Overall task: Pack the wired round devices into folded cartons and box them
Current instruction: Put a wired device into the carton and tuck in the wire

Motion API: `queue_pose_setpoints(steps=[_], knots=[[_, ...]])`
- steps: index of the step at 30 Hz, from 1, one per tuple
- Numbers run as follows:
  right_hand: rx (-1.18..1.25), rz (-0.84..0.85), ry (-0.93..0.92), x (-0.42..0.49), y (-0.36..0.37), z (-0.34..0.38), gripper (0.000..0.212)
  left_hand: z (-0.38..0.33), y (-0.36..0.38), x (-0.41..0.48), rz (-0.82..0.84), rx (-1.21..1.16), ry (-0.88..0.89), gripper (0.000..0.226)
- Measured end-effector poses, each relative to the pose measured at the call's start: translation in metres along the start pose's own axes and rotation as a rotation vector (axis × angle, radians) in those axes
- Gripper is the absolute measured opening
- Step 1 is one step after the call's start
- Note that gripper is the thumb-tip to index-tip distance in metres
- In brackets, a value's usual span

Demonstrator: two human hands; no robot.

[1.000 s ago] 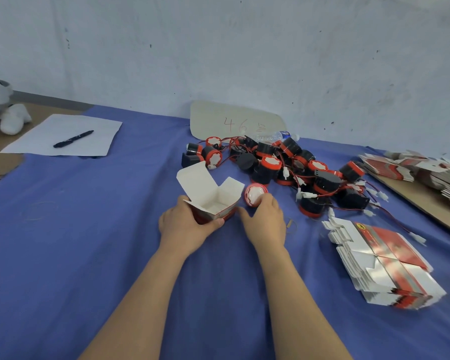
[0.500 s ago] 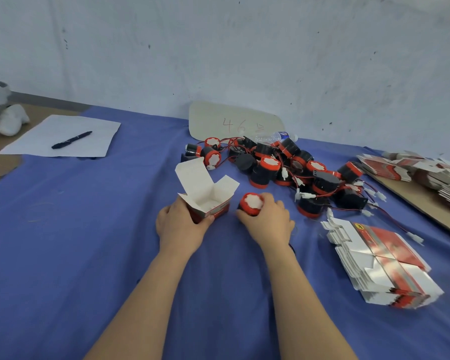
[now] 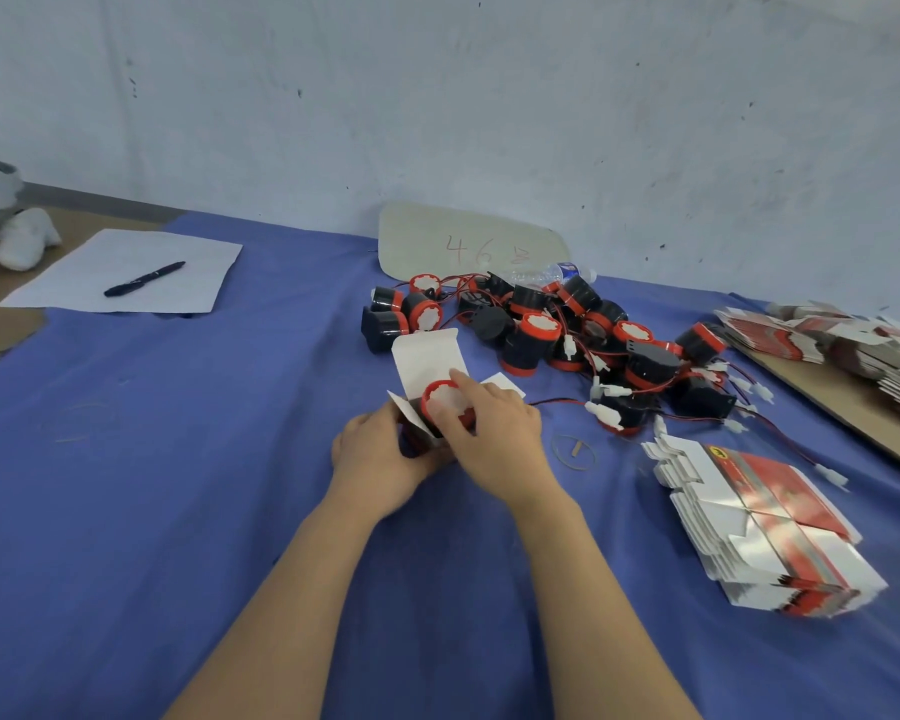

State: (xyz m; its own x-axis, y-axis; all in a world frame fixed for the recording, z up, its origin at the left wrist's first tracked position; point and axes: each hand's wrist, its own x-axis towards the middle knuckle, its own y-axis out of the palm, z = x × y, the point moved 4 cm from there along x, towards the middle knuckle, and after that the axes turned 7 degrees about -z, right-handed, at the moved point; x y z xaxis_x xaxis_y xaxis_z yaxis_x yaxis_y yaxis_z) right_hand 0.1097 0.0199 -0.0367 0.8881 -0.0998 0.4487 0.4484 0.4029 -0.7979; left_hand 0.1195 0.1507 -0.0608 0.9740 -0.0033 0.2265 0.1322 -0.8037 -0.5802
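Round device (image 3: 452,400), red-rimmed, pinched by right hand (image 3: 500,433) at mouth of open carton (image 3: 427,356); left hand (image 3: 378,454) grips carton; device pile (image 3: 541,335) at 1 o'clock.

Packing workbench: flat carton stacks (image 3: 765,527) (blue cloth (image 3: 178,459)), device pile (image 3: 567,335).
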Motion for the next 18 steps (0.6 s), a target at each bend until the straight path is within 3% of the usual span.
queue_pose_setpoints(steps=[5, 9, 13, 16, 18], knots=[[-0.025, -0.076, 0.004, -0.003, 0.001, 0.004, 0.041, 0.000, -0.001, -0.002, 0.028, -0.053, 0.002, 0.029], [-0.197, -0.068, -0.005, -0.003, 0.002, 0.009, 0.033, -0.005, 0.001, -0.004, 0.020, -0.026, 0.027, 0.028], [-0.277, 0.009, -0.027, -0.003, -0.004, 0.011, 0.033, -0.008, 0.008, -0.005, 0.077, -0.218, -0.028, 0.021], [0.014, 0.025, 0.050, -0.006, -0.013, 0.011, 0.034, -0.008, 0.010, -0.005, -0.015, -0.337, -0.146, 0.026], [0.173, 0.019, 0.092, -0.007, -0.018, 0.011, 0.034, -0.007, 0.008, -0.004, -0.146, -0.238, -0.177, 0.032]])
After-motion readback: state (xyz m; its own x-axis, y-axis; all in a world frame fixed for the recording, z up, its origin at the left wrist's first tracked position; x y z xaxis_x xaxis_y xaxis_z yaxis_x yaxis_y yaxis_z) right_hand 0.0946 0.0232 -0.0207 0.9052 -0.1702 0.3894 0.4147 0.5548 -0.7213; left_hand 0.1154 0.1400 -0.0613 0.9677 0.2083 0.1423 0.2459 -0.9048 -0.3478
